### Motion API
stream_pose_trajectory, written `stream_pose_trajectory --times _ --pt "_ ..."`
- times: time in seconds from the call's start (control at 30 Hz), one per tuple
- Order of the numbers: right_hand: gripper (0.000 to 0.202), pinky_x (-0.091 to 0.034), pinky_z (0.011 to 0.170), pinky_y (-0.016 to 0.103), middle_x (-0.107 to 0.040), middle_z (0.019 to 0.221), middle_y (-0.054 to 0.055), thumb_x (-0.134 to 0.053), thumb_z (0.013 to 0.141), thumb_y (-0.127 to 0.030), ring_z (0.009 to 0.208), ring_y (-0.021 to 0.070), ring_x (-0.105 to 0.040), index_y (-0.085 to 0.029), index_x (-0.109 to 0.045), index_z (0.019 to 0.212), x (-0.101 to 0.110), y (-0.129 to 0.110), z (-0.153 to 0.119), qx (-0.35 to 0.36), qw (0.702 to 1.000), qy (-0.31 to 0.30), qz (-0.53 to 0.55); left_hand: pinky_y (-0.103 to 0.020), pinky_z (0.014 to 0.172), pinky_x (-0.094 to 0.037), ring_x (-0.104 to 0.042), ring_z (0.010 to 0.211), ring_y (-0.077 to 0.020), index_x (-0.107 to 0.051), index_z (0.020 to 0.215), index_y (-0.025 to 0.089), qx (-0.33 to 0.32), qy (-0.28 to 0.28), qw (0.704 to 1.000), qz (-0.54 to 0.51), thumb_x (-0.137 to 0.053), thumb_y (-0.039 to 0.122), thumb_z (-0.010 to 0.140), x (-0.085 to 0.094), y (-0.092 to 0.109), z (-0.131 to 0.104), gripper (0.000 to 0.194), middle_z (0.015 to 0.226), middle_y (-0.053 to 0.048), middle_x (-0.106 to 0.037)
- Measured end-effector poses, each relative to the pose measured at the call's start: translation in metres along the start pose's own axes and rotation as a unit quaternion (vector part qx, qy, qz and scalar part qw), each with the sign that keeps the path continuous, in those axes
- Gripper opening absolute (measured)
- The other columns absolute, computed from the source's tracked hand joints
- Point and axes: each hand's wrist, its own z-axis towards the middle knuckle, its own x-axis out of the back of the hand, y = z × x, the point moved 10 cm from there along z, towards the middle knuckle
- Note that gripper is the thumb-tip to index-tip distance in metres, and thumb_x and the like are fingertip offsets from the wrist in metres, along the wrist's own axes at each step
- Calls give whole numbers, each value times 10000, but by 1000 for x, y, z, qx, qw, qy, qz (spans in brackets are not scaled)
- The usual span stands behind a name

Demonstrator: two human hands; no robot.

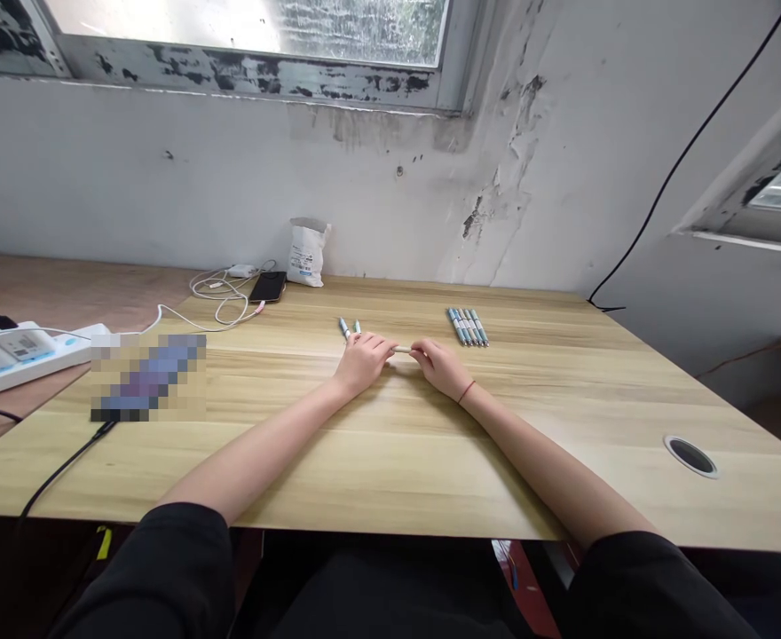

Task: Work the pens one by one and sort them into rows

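Observation:
A slim, light-coloured pen is held level between my two hands, just above the table. My left hand has its fingers closed round the pen's left end, and my right hand pinches the right end. Fingers cover both ends, so only a short middle length shows. Just beyond my left hand lie a blue pen and a second blue piece, both partly hidden by the hand. Behind my right hand, several blue and light pens lie side by side in a row.
On the wooden table are a black phone, a white cable and a white packet by the wall. A blurred dark device lies left, near a power strip. A round cable hole is at right.

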Motion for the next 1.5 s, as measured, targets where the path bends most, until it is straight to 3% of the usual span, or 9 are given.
stream_pose_trajectory --times 0.47,0.63,0.77,0.83,0.93,1.03,1.13,1.27,1.5 --pt "272 -298 538 237 -526 597 2 -387 883 -292 556 133 -440 -191 -552 692 -9 3 0 -55 996 -59 43 -502 982 -221 -585 893 -202 -624 946 283 -51 17 998 24 -429 136 882 14 11 0 252 909 -34 -679" --pt "209 -324 670 276 -599 816 79 -451 888 -316 736 183 -515 -201 -615 827 2 -21 0 39 995 -18 -87 -506 1010 -213 -579 916 -200 -626 978 294 -32 10 999 14 -435 168 889 10 9 -1 246 937 -37 -678" --pt "228 -306 748 318 -608 815 105 -426 903 -281 810 215 -511 -195 -623 828 6 -31 4 84 983 -1 -165 -513 1039 -164 -528 1053 -217 -561 1135 345 -42 10 999 19 -404 190 903 12 16 0 320 1113 -36 -631" --pt "251 -301 746 324 -611 818 106 -404 906 -265 810 216 -508 -193 -632 829 20 -16 9 64 979 28 -190 -510 1054 -132 -454 1169 -226 -492 1219 387 -53 39 998 20 -412 198 899 19 19 0 380 1261 -19 -541" --pt "283 -311 688 307 -614 829 109 -386 901 -275 762 204 -514 -170 -644 848 58 41 10 -64 972 93 -205 -481 1057 -145 -396 1225 -229 -458 1255 386 -45 71 996 11 -461 233 879 26 17 0 406 1331 -7 -472" --pt "303 -315 663 307 -627 869 117 -376 886 -282 738 197 -534 -147 -647 889 99 115 -11 -255 929 143 -227 -440 1020 -222 -415 1189 -230 -488 1237 329 15 77 997 -5 -483 278 867 23 -2 0 374 1271 -32 -515" --pt "313 -320 681 336 -644 848 136 -389 858 -291 747 219 -562 -132 -659 849 111 166 -36 -386 881 112 -249 -410 949 -303 -451 1123 -229 -559 1150 287 82 71 994 -17 -489 290 859 18 -25 0 299 1191 -49 -554" --pt "354 -334 688 354 -656 851 186 -387 844 -301 804 262 -594 -106 -681 814 100 187 -45 -433 860 41 -268 -361 853 -374 -487 1036 -217 -640 967 255 117 53 991 -40 -487 279 857 11 -47 0 190 1085 -45 -589" --pt "366 -365 691 337 -662 888 170 -378 841 -323 843 263 -601 -133 -690 847 92 184 -40 -420 865 21 -275 -362 842 -403 -468 1046 -235 -627 1020 270 204 21 978 -27 -470 318 861 5 -74 -4 229 1106 -47 -560"
